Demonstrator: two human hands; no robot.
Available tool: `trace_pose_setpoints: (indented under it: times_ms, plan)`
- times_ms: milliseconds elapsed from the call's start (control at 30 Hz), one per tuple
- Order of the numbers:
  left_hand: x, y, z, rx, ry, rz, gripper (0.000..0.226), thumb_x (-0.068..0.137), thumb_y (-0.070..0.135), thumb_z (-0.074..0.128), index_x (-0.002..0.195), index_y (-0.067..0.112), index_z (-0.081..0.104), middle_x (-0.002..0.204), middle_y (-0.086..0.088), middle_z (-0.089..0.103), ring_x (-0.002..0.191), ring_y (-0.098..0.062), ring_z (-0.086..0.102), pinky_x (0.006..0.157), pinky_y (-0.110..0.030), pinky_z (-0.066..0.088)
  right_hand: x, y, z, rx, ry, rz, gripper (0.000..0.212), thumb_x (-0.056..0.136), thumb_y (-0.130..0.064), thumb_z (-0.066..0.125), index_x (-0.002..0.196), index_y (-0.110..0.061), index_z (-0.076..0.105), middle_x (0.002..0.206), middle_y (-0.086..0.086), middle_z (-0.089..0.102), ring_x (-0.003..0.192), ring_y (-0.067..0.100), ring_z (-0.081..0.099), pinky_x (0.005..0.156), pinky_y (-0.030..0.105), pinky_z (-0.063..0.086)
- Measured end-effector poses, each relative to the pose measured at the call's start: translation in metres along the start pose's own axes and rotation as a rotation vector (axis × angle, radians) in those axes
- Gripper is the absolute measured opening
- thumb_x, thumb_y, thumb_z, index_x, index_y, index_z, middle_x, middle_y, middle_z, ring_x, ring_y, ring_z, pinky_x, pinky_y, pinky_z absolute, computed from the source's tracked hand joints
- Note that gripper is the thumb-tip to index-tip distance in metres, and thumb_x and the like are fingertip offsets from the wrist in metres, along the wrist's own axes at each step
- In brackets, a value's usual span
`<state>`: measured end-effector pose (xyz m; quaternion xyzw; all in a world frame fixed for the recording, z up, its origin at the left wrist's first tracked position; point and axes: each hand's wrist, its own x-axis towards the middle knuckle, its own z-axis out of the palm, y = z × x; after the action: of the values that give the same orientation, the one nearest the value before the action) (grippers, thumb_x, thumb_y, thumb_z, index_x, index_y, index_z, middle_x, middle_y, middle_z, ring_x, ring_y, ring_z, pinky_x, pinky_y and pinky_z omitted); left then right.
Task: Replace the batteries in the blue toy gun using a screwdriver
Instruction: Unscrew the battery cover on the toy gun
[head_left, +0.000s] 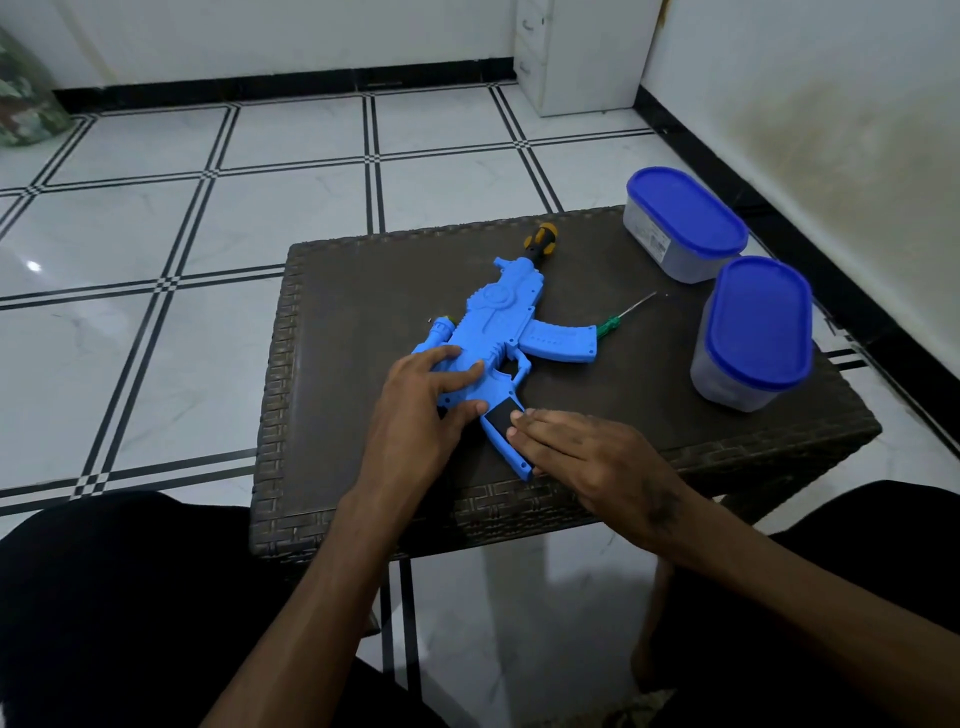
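1. The left hand (434, 387) is the steadying grip: fingers fairly straight and spread, pressed flat on the rear body of the blue toy gun (506, 332), curled round nothing.
2. The right hand (574, 452) lies flat beside the gun's handle, fingers straight; their tips touch the dark panel (501, 415) on that handle, likely the battery cover. It holds nothing.
3. The gun lies on its side near the front middle of the bench (597, 415), muzzle pointing away and handle toward the person.
4. Handling, as a judgement: hollow moulded plastic, so light and stiff but apt to slide on the bench under a turning tool. Pinning the broad body flat looks sound; thin parts such as the trigger guard and sight seem poor places to hold.
5. The screwdriver (623, 316), green-handled, lies just past the gun's curved magazine, unheld, within reach of the right hand.
6. Two lidded containers (685, 223) stand at the bench's right side, apart from the gun; the nearer could be knocked in reaching for the tool.
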<state>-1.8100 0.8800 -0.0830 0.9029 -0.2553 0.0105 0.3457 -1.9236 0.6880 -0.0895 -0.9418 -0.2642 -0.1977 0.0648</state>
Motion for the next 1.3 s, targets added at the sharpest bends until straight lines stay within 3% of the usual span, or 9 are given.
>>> trace_pose_setpoints:
  times_ms: [233, 400, 567, 733, 967, 1200, 1300]
  plan:
    - [0.0, 0.001, -0.001, -0.002, -0.015, -0.005, 0.042, 0.082, 0.028, 0.075, 0.122, 0.03, 0.066, 0.14, 0.009, 0.052, 0.133, -0.013, 0.038, 0.105, -0.021, 0.026, -0.003, -0.004, 0.003, -0.036, 0.067, -0.002, 0.034, 0.1, -0.004, 0.041, 0.125, 0.002, 0.063, 0.129, 0.018, 0.063, 0.12, 0.029, 0.061, 0.101, 0.038, 0.05]
    - [-0.001, 0.003, 0.001, -0.037, 0.002, -0.018, 0.041, 0.081, 0.025, 0.076, 0.121, 0.028, 0.067, 0.139, 0.006, 0.053, 0.133, -0.015, 0.039, 0.109, -0.031, 0.033, -0.003, -0.008, 0.002, -0.055, 0.089, 0.006, 0.033, 0.103, -0.004, 0.039, 0.124, 0.001, 0.064, 0.128, 0.016, 0.063, 0.12, 0.027, 0.061, 0.098, 0.038, 0.052]
    - [0.0, 0.002, 0.003, -0.049, 0.009, -0.024, 0.041, 0.081, 0.024, 0.077, 0.12, 0.028, 0.068, 0.139, 0.006, 0.054, 0.132, -0.016, 0.04, 0.109, -0.035, 0.036, 0.019, -0.028, -0.01, -0.005, 0.208, -0.059, 0.02, 0.099, -0.005, 0.054, 0.108, -0.005, 0.072, 0.115, 0.009, 0.07, 0.109, 0.025, 0.065, 0.096, 0.034, 0.051]
    - [0.002, 0.0, 0.002, -0.06, -0.008, -0.029, 0.044, 0.079, 0.027, 0.077, 0.121, 0.03, 0.067, 0.138, 0.009, 0.054, 0.132, -0.013, 0.041, 0.109, -0.034, 0.036, 0.02, -0.049, 0.007, 0.064, 0.129, -0.137, 0.02, 0.097, -0.003, 0.055, 0.109, -0.005, 0.071, 0.113, 0.01, 0.069, 0.108, 0.025, 0.065, 0.092, 0.035, 0.052]
    - [0.004, -0.002, -0.001, -0.043, -0.01, -0.034, 0.045, 0.079, 0.031, 0.078, 0.123, 0.035, 0.066, 0.138, 0.013, 0.054, 0.13, -0.014, 0.044, 0.103, -0.04, 0.043, -0.003, -0.024, -0.026, 0.182, 0.112, 0.015, 0.028, 0.102, -0.008, 0.046, 0.122, -0.001, 0.065, 0.128, 0.012, 0.063, 0.127, 0.022, 0.055, 0.107, 0.034, 0.044]
    - [0.0, 0.0, -0.014, 0.164, -0.142, 0.016, 0.063, 0.079, 0.045, 0.074, 0.137, 0.044, 0.049, 0.148, 0.016, 0.041, 0.133, -0.018, 0.039, 0.099, -0.046, 0.046, -0.013, 0.013, -0.04, 0.053, 0.123, 0.184, 0.034, 0.09, 0.0, 0.062, 0.124, -0.002, 0.063, 0.128, 0.013, 0.063, 0.124, 0.022, 0.057, 0.107, 0.03, 0.044]
    - [-0.001, 0.005, -0.02, 0.258, -0.156, 0.032, 0.063, 0.082, 0.038, 0.073, 0.139, 0.044, 0.046, 0.148, 0.016, 0.039, 0.131, -0.019, 0.04, 0.095, -0.045, 0.048, -0.014, 0.022, -0.036, 0.026, 0.094, 0.187, 0.033, 0.092, -0.007, 0.054, 0.123, -0.002, 0.064, 0.125, 0.014, 0.065, 0.119, 0.024, 0.061, 0.105, 0.029, 0.044]
